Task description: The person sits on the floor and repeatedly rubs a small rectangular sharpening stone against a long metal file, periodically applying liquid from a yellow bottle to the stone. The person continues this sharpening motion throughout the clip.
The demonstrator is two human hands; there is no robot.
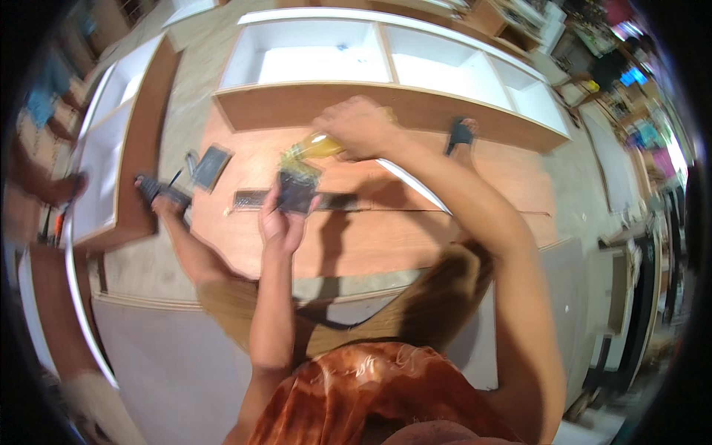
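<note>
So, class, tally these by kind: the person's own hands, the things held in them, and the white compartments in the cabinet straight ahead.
Hands: 2 (left hand, right hand)
Held things: 2 (dark rectangular item, yellow item)
White compartments: 3 (left compartment, middle compartment, right compartment)
Total: 7

1. Bright light washes the white-lined cabinet [297, 105]; a glint marks the glossy yellow item [324, 148].
2. Dark shadows stretch across the orange-brown board [248, 241].
3. Motion blur softens the right hand [360, 130].
4. Fisheye distortion bends straight edges near a blackened rim, where the surroundings smear.
</note>
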